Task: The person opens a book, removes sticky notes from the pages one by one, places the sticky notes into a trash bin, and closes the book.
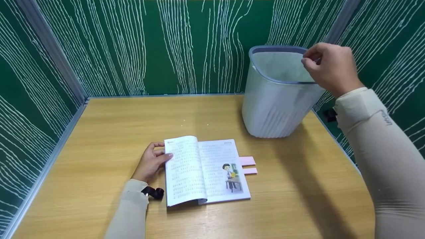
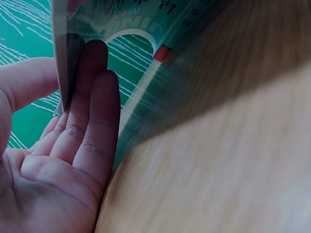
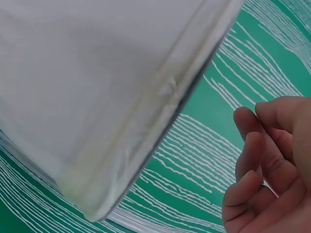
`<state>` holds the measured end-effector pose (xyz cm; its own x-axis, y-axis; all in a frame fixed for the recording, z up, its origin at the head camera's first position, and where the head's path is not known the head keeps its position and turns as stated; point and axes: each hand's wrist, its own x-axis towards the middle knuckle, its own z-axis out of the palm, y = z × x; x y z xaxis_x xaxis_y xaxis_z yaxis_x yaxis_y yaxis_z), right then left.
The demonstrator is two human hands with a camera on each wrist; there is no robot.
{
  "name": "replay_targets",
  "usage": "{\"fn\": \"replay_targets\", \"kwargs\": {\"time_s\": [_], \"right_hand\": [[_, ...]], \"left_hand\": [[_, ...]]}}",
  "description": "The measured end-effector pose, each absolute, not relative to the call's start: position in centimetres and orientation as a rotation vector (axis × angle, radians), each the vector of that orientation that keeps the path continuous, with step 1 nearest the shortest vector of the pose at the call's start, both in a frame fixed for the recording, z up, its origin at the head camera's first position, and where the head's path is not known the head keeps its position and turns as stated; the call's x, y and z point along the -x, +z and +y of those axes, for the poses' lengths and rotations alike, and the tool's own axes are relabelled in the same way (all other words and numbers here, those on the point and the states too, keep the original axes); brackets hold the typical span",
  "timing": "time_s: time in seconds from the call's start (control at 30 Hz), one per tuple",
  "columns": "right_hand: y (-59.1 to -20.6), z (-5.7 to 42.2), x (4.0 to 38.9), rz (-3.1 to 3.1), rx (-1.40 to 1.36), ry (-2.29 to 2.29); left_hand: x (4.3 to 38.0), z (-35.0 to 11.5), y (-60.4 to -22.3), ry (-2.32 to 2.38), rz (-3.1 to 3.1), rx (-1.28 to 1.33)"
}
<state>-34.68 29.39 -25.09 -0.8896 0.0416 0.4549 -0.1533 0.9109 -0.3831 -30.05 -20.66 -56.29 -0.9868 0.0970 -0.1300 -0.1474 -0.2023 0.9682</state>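
Note:
An open booklet (image 1: pixel 217 154) lies on the table, its left side raised and bowed, with a cartoon of a seated child on the right page. My left hand (image 1: pixel 151 164) grips its left edge, thumb on the page and fingers behind the cover (image 2: pixel 129 24). A pale bin (image 1: pixel 277 109) with a blue-grey rim stands at the back right. My right hand (image 1: pixel 332 68) is above that bin's right rim, thumb and forefinger together. Its fingers (image 3: pixel 248 189) look curled in the right wrist view, and I see nothing between them.
Two pink paper tabs (image 1: pixel 247 161) stick out from the booklet's right side. A few tiny white specks (image 1: pixel 182 125) dot the wooden table (image 1: pixel 126 122) behind it. Green panels (image 1: pixel 215 49) with white wavy lines enclose the back and sides.

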Motion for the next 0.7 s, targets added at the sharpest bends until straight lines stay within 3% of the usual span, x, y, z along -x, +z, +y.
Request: {"fn": "replay_targets", "kwargs": {"time_s": [0.4,0.7], "right_hand": [[-27.2,28.0,33.0,-2.602,-0.160,0.670],[-31.5,26.9,31.5,-2.517,-0.246,0.830]], "left_hand": [[30.2,-20.8,-56.4,2.289,1.916,0.058],[30.3,-20.8,-56.5,2.304,1.903,0.055]]}}
